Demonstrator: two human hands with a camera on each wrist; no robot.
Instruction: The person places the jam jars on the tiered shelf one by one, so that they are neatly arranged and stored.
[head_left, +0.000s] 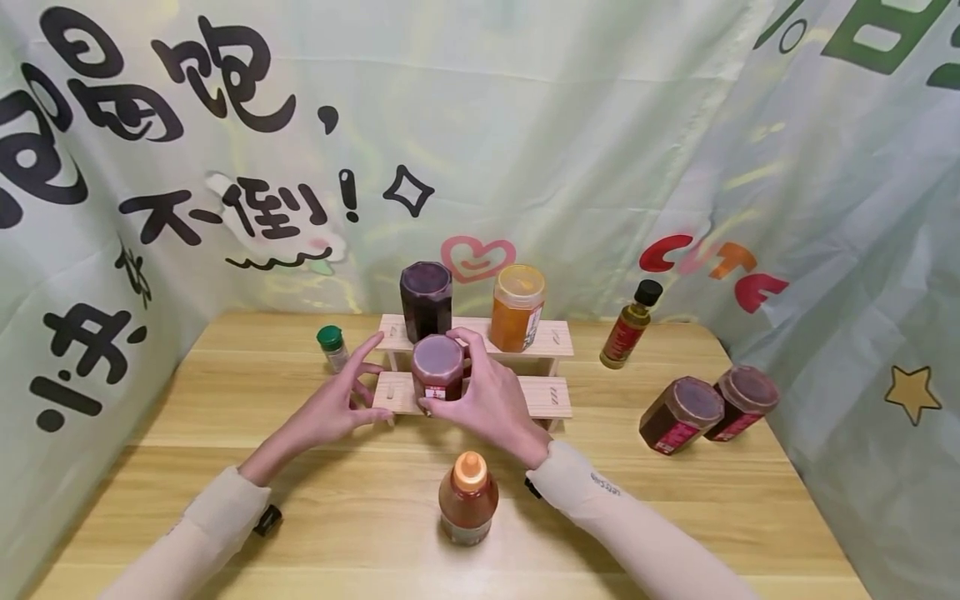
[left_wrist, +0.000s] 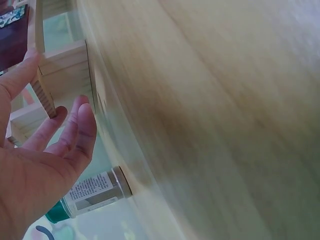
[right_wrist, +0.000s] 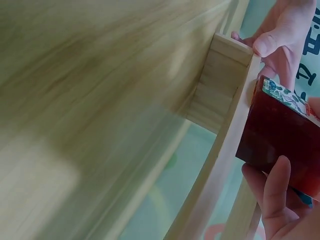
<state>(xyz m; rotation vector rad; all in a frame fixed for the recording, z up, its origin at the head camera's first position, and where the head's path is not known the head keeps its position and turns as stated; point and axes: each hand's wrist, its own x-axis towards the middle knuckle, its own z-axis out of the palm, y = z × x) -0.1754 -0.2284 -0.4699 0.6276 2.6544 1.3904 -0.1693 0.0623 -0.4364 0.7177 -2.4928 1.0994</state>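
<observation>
My right hand [head_left: 491, 396] grips a dark red faceted jar [head_left: 437, 367] with a pale lid, thumb at its front and fingers round its far side. The jar is at the lower step of a two-tier wooden rack [head_left: 550, 397], and its base lies right at the board in the right wrist view. My left hand [head_left: 330, 404] holds the rack's left end, with the thumb at the front edge of the lower board [left_wrist: 34, 35] and fingertips at the board's end. A green-capped shaker bottle [left_wrist: 97, 192] stands beside that hand.
On the upper tier stand a dark jar [head_left: 426, 302] and an orange jar [head_left: 517, 310]. A squeeze bottle [head_left: 468, 504] is in front of the rack. To the right stand a black-capped oil bottle [head_left: 628, 327] and two dark red jars [head_left: 678, 417] [head_left: 742, 404]. Printed cloth surrounds the table.
</observation>
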